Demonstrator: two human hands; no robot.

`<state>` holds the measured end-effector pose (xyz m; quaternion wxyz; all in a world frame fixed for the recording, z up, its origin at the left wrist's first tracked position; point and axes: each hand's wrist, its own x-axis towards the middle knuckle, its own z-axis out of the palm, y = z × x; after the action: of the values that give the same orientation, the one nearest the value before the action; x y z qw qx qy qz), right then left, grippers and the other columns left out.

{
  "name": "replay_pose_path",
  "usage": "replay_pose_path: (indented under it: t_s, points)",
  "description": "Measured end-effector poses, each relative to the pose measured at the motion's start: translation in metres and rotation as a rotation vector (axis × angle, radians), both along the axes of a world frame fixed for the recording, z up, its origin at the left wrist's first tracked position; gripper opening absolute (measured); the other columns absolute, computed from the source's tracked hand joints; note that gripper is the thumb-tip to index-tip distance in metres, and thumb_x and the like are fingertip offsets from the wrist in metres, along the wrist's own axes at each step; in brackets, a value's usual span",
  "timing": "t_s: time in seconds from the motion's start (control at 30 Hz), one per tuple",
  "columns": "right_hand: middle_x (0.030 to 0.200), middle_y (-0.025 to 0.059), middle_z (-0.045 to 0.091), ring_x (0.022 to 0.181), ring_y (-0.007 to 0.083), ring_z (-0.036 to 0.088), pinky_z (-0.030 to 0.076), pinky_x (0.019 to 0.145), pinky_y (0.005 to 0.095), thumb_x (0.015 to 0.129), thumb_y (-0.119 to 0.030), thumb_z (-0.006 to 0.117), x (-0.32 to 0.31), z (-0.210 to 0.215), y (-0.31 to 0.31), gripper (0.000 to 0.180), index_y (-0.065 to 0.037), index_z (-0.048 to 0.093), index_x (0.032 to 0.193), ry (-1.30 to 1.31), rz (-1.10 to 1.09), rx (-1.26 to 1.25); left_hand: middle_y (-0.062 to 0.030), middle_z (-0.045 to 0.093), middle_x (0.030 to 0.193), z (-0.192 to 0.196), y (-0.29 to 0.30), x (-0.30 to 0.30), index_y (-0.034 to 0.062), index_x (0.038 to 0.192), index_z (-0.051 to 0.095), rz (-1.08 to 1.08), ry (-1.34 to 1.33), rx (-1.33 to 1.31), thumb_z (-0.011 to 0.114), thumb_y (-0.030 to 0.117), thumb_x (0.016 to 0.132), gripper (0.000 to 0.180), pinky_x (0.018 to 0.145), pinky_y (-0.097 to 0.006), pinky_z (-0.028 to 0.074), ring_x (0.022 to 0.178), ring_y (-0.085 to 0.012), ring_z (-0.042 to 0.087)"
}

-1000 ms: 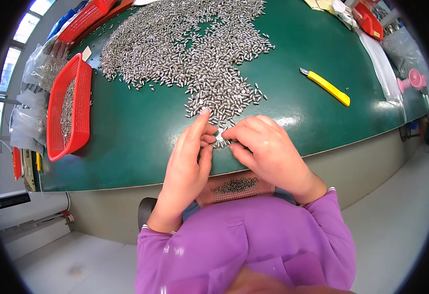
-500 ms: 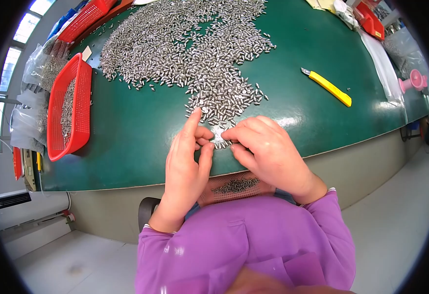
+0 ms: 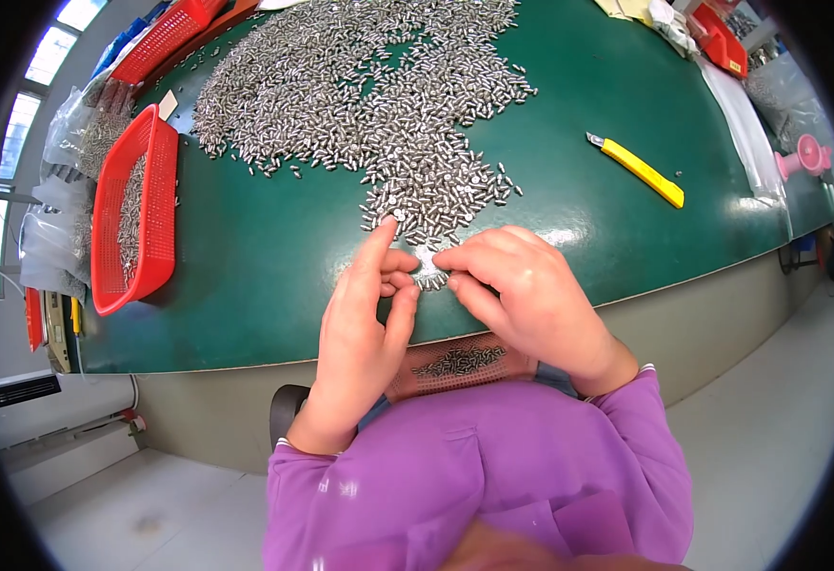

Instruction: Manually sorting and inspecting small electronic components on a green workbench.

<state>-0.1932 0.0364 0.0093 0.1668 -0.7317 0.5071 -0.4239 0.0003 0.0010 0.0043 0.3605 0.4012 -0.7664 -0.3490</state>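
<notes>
A short row of small, silver-coloured, pointed metal pieces (image 3: 431, 284) was set on the smooth green tabletop (image 3: 265, 266) between the fingertips of both hands. The left hand (image 3: 350, 314) was half open, its forefinger extended and its other fingers curled; the right hand (image 3: 531, 285) was bent, with thumb and forefinger brought near each other. Whether a piece was pinched in either could not be told. For such close work, a light, even touch from both sides was judged best, lest the row be scattered or rolled; the large loose heap of similar metal pieces (image 3: 426, 176), spread beyond the fingertips, was best left unbrushed by the extended forefinger. The row's pieces were seen to be shiny, slender and ranged side by side in a slight curve, while those in the heap were jumbled at all angles. Finer surface detail could not be made out.
</notes>
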Motion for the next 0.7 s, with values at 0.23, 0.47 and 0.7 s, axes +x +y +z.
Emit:
replay_pose_path:
  t_s: [0.23, 0.47, 0.7]
  points:
    - [0.085, 0.0082, 0.062, 0.082, 0.0292, 0.059, 0.049, 0.073, 0.0412, 0.08, -0.01, 0.073, 0.0056, 0.0011, 0.0024, 0.014, -0.007, 0.069, 0.093, 0.086, -0.043, 0.026, -0.0056, 0.071, 0.096, 0.0017, -0.0009, -0.0037, 0.0014, 0.139, 0.053, -0.015, -0.088, -0.043, 0.071, -0.009, 0.08, 0.063, 0.081, -0.027, 0.053, 0.086, -0.0115, 0.064]
    - [0.082, 0.0058, 0.061, 0.078, 0.0286, 0.058, 0.048, 0.07, 0.0417, 0.076, -0.009, 0.074, 0.007, -0.0035, 0.0011, 0.014, -0.008, 0.065, 0.086, 0.059, -0.052, 0.031, -0.0042, 0.07, 0.092, -0.0005, -0.0004, -0.0038, 0.0009, 0.137, 0.053, -0.015, -0.055, 0.021, 0.072, -0.008, 0.08, 0.061, 0.079, -0.026, 0.052, 0.084, -0.0104, 0.063]
    - [0.082, 0.0046, 0.059, 0.079, 0.0279, 0.058, 0.045, 0.071, 0.0416, 0.074, -0.007, 0.074, 0.0077, -0.004, 0.0046, 0.017, -0.01, 0.062, 0.085, 0.064, -0.019, 0.035, -0.0004, 0.065, 0.088, 0.0013, -0.0014, -0.0028, 0.0014, 0.141, 0.049, -0.075, -0.059, 0.04, 0.068, -0.011, 0.079, 0.066, 0.079, -0.026, 0.048, 0.083, -0.01, 0.059]
